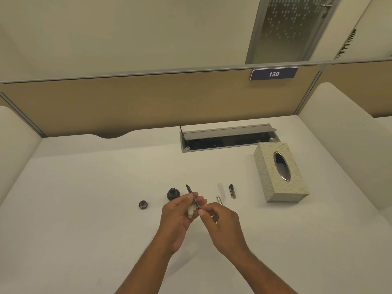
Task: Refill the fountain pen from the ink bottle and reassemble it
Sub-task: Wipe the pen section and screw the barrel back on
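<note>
The pen's nib section with its converter (191, 194) points up and away from me, nib at the far end. My left hand (180, 217) grips it around the middle and also holds a crumpled white tissue (191, 211) in the palm. The fingertips of my right hand (220, 223) pinch the near end of the converter. An open dark ink bottle (173, 193) stands just left of the pen, and its round cap (143, 204) lies farther left. To the right lie the white pen barrel (220, 190) and a dark pen cap (232, 191).
A patterned tissue box (281, 172) stands at the right. A small silver part (219, 200) lies near the barrel. An open cable tray (229, 138) is set into the white desk (84, 198) at the back, with partition walls behind and on both sides.
</note>
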